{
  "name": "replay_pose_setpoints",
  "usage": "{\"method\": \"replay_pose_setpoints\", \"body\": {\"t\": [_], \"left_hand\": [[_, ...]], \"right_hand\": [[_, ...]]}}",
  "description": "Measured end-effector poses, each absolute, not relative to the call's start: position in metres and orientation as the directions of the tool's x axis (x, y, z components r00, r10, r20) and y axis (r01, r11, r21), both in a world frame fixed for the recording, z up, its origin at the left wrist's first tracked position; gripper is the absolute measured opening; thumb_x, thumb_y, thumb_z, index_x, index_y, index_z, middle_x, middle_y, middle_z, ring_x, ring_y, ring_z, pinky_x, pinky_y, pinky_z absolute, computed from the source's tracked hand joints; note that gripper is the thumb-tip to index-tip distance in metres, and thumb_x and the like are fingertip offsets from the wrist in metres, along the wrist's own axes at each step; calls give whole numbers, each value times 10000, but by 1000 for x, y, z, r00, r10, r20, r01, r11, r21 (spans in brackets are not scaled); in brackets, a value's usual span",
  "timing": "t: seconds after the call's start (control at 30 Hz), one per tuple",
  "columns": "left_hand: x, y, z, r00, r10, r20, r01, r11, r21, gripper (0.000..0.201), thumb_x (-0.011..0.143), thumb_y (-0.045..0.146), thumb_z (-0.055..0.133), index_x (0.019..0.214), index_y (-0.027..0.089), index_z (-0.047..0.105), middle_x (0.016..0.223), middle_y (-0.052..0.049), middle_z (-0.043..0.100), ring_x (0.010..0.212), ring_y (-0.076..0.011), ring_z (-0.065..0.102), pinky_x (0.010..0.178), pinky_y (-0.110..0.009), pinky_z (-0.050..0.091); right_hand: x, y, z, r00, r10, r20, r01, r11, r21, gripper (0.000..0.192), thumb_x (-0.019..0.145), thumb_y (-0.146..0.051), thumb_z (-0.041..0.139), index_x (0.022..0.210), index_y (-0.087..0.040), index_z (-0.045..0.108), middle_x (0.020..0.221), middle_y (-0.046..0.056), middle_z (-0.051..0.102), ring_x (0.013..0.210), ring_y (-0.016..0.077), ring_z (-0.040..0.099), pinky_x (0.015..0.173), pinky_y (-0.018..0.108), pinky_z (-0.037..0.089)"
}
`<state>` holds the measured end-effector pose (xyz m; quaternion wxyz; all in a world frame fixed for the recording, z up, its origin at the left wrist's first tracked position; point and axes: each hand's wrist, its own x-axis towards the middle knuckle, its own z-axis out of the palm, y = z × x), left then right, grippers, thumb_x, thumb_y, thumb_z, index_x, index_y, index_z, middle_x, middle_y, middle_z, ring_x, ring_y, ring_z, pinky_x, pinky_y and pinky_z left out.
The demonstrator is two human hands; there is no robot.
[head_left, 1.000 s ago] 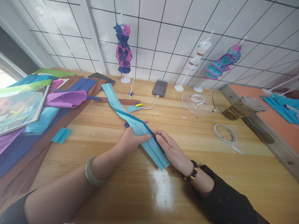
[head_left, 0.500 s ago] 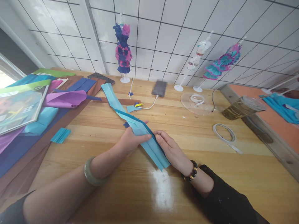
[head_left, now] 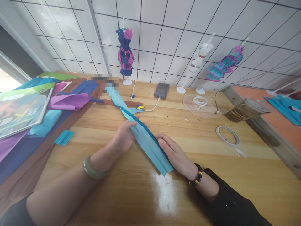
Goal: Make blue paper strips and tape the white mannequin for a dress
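Note:
A long, pleated strip of light blue paper [head_left: 150, 146] lies diagonally on the wooden table [head_left: 211, 163], running from the far left towards me. My left hand [head_left: 123, 138] pinches the strip near its middle from the left side, thumb on top. My right hand [head_left: 175, 153] presses the strip's near end from the right, fingers flat along its edge. A green bangle sits on my left wrist, a dark bead bracelet on my right.
Coloured paper sheets [head_left: 68, 101] and booklets [head_left: 21, 108] pile at the left. Paper-dress figures on stands [head_left: 125, 55] line the tiled wall. A tape roll [head_left: 228, 136], a clear disc [head_left: 198, 105], a lidded cup on its side [head_left: 246, 110] and a small folded blue piece [head_left: 64, 137] lie around.
My left hand has slid up the strip, away from my right hand, so more of the pleated strip shows between them. The view has shifted slightly.

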<state>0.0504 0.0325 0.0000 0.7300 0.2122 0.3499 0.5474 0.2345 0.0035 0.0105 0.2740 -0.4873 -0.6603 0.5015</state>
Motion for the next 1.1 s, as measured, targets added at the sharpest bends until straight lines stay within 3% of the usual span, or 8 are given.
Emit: {"method": "replay_pose_setpoints", "body": {"t": [0.17,0.47,0.7,0.83,0.97,1.1], "left_hand": [[43,41,-1,38,958,-286,-677,235,698,270,727,141,495,989,125,559,854,-75,680,885,-225,633,785,-366,496],[21,55,0,9,939,-345,-706,250,663,180,750,171,488,836,80,618,825,-101,675,763,-186,629,734,-311,516],[3,62,13,-118,969,-218,-716,69,695,162,794,198,462,878,130,582,770,-59,656,693,-177,622,637,-322,521],[-9,66,20,-192,975,-114,-736,-66,674,198,769,118,478,929,174,578,764,-13,644,690,-127,615,625,-240,500],[-15,69,19,-263,964,-30,-670,-160,725,275,724,44,533,943,207,566,757,17,639,692,-99,607,659,-218,485],[-11,69,15,-263,963,-61,-655,-132,744,122,744,132,586,853,186,575,799,4,655,743,-116,615,718,-248,491]], "right_hand": [[234,2,14,-419,895,-155,366,11,-931,299,889,-439,352,997,-213,515,914,16,566,806,139,510,751,261,427],[235,-1,17,-515,840,-168,361,35,-932,310,906,-429,317,1039,-224,507,948,20,562,844,143,505,759,260,411],[236,-3,16,-512,845,-155,336,31,-941,300,907,-423,323,1044,-227,505,965,19,551,867,136,492,777,252,397],[235,-3,12,-512,836,-198,294,-46,-955,318,898,-450,331,1034,-220,504,837,6,519,737,115,470,669,233,401],[233,-4,9,-506,827,-245,247,-133,-960,323,889,-469,341,1036,-227,496,726,-22,434,592,89,383,536,206,353],[232,-4,9,-485,836,-258,238,-158,-958,315,882,-475,356,1012,-225,497,717,-27,398,584,85,361,507,197,329]]}}
